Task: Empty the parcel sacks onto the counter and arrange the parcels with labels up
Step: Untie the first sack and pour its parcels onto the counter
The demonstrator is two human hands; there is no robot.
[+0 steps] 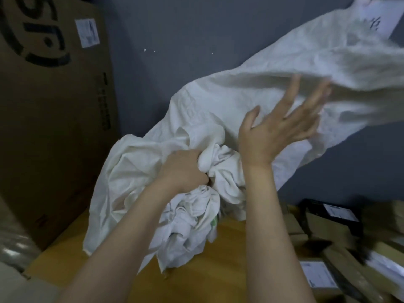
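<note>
A white woven parcel sack (229, 101) hangs crumpled above the wooden counter (207, 270), its far end flung up toward the upper right. My left hand (183, 169) grips a bunched fold of the sack near its middle. My right hand (282, 125) is spread with straight fingers against the sack's underside, blurred by motion. Brown cardboard parcels (341, 254) lie on the counter at the lower right, some with white labels (317, 274) facing up. What the sack holds is hidden.
A large brown cardboard box (50, 119) with black printing stands at the left against the grey wall (175, 40). A black parcel (330, 213) with a white label sits among the brown ones. A grey wrapped bundle (13, 248) lies at the lower left.
</note>
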